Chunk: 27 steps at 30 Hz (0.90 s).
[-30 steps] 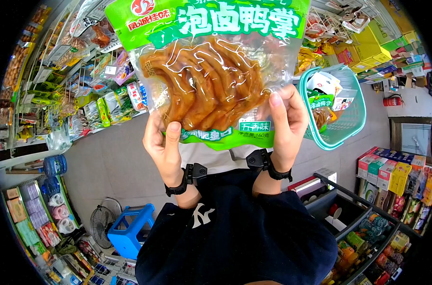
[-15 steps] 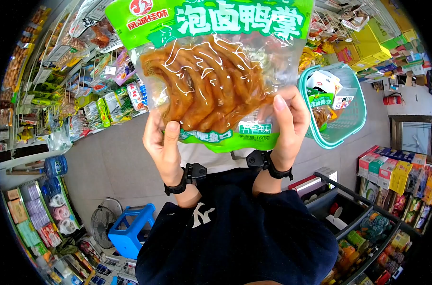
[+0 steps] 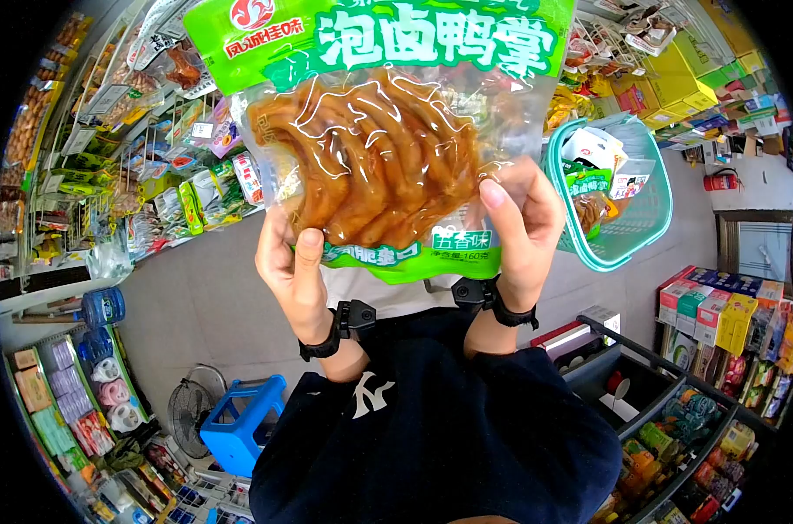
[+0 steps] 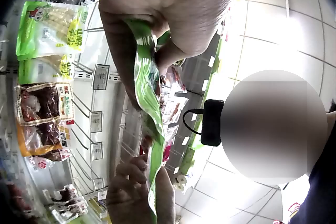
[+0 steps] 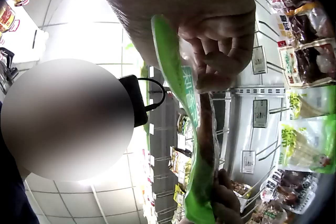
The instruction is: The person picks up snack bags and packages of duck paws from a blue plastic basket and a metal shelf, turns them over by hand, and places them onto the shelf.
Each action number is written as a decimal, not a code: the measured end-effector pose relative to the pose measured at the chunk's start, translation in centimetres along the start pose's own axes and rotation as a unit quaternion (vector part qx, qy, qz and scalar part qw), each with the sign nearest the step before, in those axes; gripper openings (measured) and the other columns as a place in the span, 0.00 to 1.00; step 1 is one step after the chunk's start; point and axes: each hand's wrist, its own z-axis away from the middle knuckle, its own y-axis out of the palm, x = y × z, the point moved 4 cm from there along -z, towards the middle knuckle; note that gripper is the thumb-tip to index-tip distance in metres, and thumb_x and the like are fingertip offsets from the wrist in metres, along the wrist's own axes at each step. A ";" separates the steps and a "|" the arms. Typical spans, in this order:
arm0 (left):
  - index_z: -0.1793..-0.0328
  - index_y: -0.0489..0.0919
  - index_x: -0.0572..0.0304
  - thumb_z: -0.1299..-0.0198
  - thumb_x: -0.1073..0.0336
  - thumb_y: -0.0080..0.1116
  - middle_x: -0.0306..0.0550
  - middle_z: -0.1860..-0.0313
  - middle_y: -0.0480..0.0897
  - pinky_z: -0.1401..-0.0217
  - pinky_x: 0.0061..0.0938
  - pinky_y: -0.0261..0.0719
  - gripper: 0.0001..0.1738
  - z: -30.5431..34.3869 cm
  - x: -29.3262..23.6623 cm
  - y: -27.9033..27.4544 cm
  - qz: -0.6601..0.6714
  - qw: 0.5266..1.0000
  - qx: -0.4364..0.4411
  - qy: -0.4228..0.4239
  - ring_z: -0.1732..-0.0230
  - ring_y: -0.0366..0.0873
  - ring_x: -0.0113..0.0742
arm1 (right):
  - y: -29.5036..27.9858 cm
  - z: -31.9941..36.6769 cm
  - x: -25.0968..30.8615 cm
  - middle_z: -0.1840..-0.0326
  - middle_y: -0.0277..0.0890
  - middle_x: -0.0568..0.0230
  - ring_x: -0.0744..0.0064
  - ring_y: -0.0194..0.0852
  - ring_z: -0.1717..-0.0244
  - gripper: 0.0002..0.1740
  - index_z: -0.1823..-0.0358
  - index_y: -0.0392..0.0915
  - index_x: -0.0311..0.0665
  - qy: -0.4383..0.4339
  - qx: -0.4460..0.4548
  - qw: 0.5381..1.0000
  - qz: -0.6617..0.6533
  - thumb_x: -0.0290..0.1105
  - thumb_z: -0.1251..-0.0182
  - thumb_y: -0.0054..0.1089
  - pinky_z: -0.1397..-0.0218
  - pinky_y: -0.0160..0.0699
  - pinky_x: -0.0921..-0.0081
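Note:
I hold up a green-and-clear snack packet (image 3: pixel 379 131) of brown braised duck feet in front of the shelves. My left hand (image 3: pixel 293 262) pinches its lower left corner, thumb on the front. My right hand (image 3: pixel 518 223) pinches the lower right corner beside the weight label. In the left wrist view the packet (image 4: pixel 149 113) shows edge-on below my left hand (image 4: pixel 163 19). The right wrist view shows the packet's edge (image 5: pixel 184 103) gripped by my right hand (image 5: pixel 210 40), fingers curled behind it.
A teal shopping basket (image 3: pixel 642 223) with packets inside hangs by my right forearm. Snack shelves (image 3: pixel 152 140) fill the left side and hanging packets (image 4: pixel 44 113) line a pegboard. A blue stool (image 3: pixel 237 421), a fan (image 3: pixel 185 403) and low bins (image 3: pixel 676 410) stand on the floor.
The packet has shifted slightly left and tilted a little; both hands keep their pinch on its lower corners.

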 end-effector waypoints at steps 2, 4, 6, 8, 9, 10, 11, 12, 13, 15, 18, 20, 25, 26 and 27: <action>0.46 0.67 0.77 0.41 0.61 0.55 0.53 0.50 0.74 0.42 0.26 0.63 0.25 0.0 0.0 0.0 -0.001 1.000 0.002 0.001 0.48 0.71 0.34 | 0.0 0.0 0.1 0.78 0.74 0.70 0.87 0.69 0.77 0.03 0.69 0.72 0.31 -0.003 -0.004 1.000 0.013 0.22 0.41 0.57 0.72 0.65 0.88; 0.46 0.67 0.77 0.41 0.62 0.55 0.53 0.50 0.74 0.42 0.26 0.63 0.25 0.0 0.0 0.0 -0.001 1.000 0.003 0.002 0.49 0.71 0.34 | 0.0 0.0 0.4 0.78 0.74 0.69 0.87 0.69 0.77 0.03 0.70 0.73 0.31 -0.025 -0.018 0.998 0.049 0.22 0.42 0.57 0.72 0.65 0.88; 0.46 0.67 0.77 0.42 0.62 0.55 0.53 0.50 0.74 0.42 0.26 0.63 0.25 0.0 0.0 0.1 0.000 1.000 -0.004 -0.002 0.49 0.71 0.34 | -0.1 0.0 0.5 0.79 0.74 0.69 0.87 0.69 0.77 0.03 0.71 0.73 0.31 -0.038 -0.019 0.997 0.063 0.21 0.42 0.57 0.72 0.66 0.88; 0.46 0.67 0.77 0.42 0.62 0.55 0.53 0.50 0.74 0.42 0.26 0.63 0.25 0.1 0.0 0.0 -0.004 1.000 -0.004 -0.007 0.49 0.71 0.34 | -0.1 0.0 0.6 0.79 0.74 0.69 0.87 0.69 0.78 0.03 0.71 0.73 0.31 -0.050 -0.021 0.995 0.078 0.21 0.42 0.57 0.72 0.66 0.89; 0.46 0.68 0.77 0.42 0.62 0.55 0.53 0.50 0.74 0.42 0.26 0.63 0.25 0.2 0.1 0.0 -0.007 1.000 -0.005 -0.011 0.49 0.71 0.34 | -0.1 0.0 0.6 0.79 0.74 0.70 0.87 0.68 0.78 0.03 0.71 0.73 0.31 -0.053 -0.025 0.995 0.085 0.21 0.42 0.57 0.72 0.65 0.89; 0.46 0.68 0.77 0.42 0.62 0.55 0.53 0.50 0.74 0.42 0.26 0.63 0.25 0.2 0.1 0.0 -0.007 1.000 -0.005 -0.011 0.49 0.71 0.34 | 0.0 0.1 0.7 0.80 0.74 0.70 0.87 0.68 0.78 0.03 0.71 0.73 0.31 -0.056 -0.028 0.994 0.091 0.21 0.42 0.57 0.73 0.65 0.89; 0.46 0.68 0.77 0.42 0.62 0.55 0.53 0.50 0.75 0.42 0.26 0.63 0.25 0.1 0.1 0.0 -0.010 1.000 -0.004 -0.011 0.49 0.71 0.34 | -0.1 0.0 0.6 0.80 0.74 0.70 0.87 0.68 0.78 0.03 0.71 0.73 0.31 -0.055 -0.028 0.994 0.091 0.21 0.42 0.57 0.73 0.65 0.89; 0.45 0.68 0.77 0.42 0.62 0.55 0.53 0.50 0.75 0.41 0.26 0.63 0.25 0.1 0.1 0.1 -0.013 1.000 -0.002 -0.010 0.49 0.71 0.35 | -0.1 0.0 0.7 0.80 0.73 0.70 0.87 0.68 0.79 0.03 0.72 0.73 0.31 -0.063 -0.029 0.992 0.101 0.21 0.42 0.57 0.73 0.65 0.89; 0.45 0.68 0.77 0.42 0.62 0.55 0.53 0.50 0.75 0.41 0.26 0.63 0.25 0.1 0.0 0.1 -0.013 1.000 -0.003 -0.011 0.49 0.71 0.35 | -0.1 0.0 0.7 0.81 0.73 0.71 0.87 0.68 0.79 0.03 0.72 0.72 0.31 -0.071 -0.030 0.991 0.110 0.21 0.42 0.57 0.73 0.64 0.89; 0.45 0.67 0.77 0.41 0.62 0.54 0.53 0.50 0.74 0.41 0.27 0.63 0.25 0.1 -0.1 0.3 -0.009 1.000 -0.007 -0.010 0.48 0.71 0.35 | -0.1 0.0 0.6 0.80 0.73 0.70 0.87 0.68 0.79 0.03 0.72 0.73 0.30 -0.073 -0.033 0.991 0.103 0.21 0.42 0.57 0.73 0.64 0.89; 0.45 0.67 0.77 0.41 0.61 0.54 0.53 0.49 0.74 0.41 0.27 0.63 0.26 0.1 0.1 0.3 -0.011 1.000 -0.009 -0.008 0.48 0.71 0.35 | -0.2 0.0 0.4 0.79 0.74 0.69 0.87 0.68 0.78 0.03 0.71 0.73 0.30 -0.079 -0.035 0.992 0.096 0.22 0.42 0.57 0.72 0.65 0.88; 0.45 0.67 0.77 0.41 0.60 0.54 0.53 0.49 0.74 0.41 0.27 0.63 0.26 0.1 0.0 0.3 -0.010 1.000 -0.010 -0.005 0.48 0.71 0.35 | -0.3 0.0 0.2 0.78 0.74 0.68 0.86 0.68 0.77 0.04 0.70 0.73 0.29 -0.082 -0.033 0.991 0.097 0.23 0.42 0.57 0.72 0.65 0.88; 0.45 0.67 0.77 0.41 0.59 0.54 0.53 0.49 0.74 0.42 0.26 0.64 0.27 -0.1 -0.1 0.4 -0.008 1.000 -0.013 0.000 0.48 0.71 0.34 | 0.1 -0.1 0.6 0.75 0.74 0.66 0.82 0.70 0.76 0.05 0.66 0.73 0.28 -0.049 -0.010 0.999 0.014 0.23 0.41 0.53 0.70 0.67 0.85; 0.45 0.67 0.77 0.41 0.59 0.54 0.53 0.49 0.74 0.42 0.26 0.64 0.27 -0.1 -0.1 0.4 -0.007 1.000 -0.012 -0.002 0.48 0.71 0.34 | 0.0 -0.1 0.5 0.75 0.74 0.66 0.82 0.70 0.76 0.05 0.66 0.73 0.28 -0.049 -0.010 0.999 0.014 0.23 0.41 0.53 0.70 0.67 0.85; 0.45 0.67 0.77 0.40 0.59 0.54 0.53 0.49 0.74 0.42 0.26 0.64 0.27 -0.1 -0.1 0.5 -0.007 1.000 -0.012 -0.005 0.48 0.71 0.34 | -0.1 -0.1 0.3 0.75 0.75 0.66 0.82 0.71 0.76 0.05 0.66 0.73 0.28 -0.054 -0.010 0.998 0.030 0.23 0.41 0.53 0.69 0.68 0.85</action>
